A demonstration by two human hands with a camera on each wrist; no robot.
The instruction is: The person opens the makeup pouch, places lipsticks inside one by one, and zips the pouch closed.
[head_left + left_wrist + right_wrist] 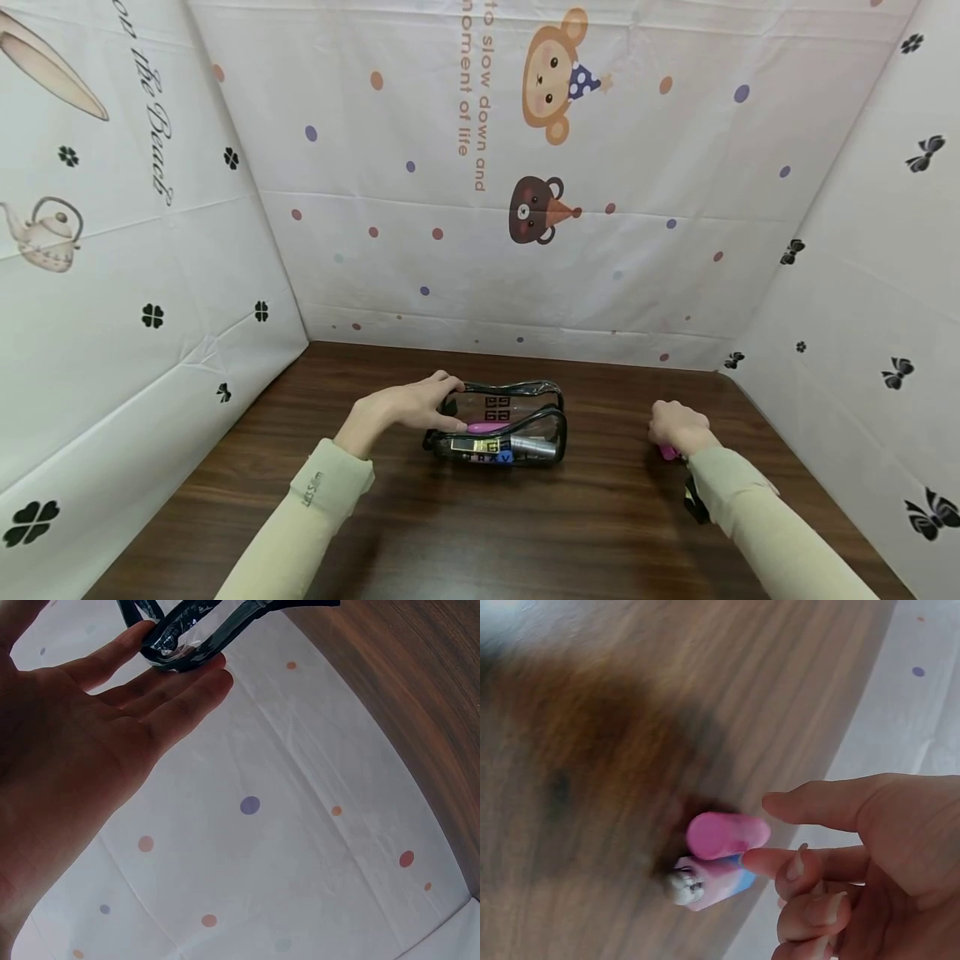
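I locate the clear pouch (498,408) on the surface (487,533), directly right of the left hand (408,407). That hand is relaxed, thumb and fingers spread, touching the pouch's left end. A pink stick (487,427) and a silver tube (534,447) lie inside, beyond the left fingertips. At the right hand's (678,425) thumb and index finger are a pink cylinder (720,836) and a pink-and-blue container (718,883); I cannot tell whether it grips either. The left wrist view cuts off most of the pouch. I cannot identify the dark object (696,500) beside the right sleeve (738,492).
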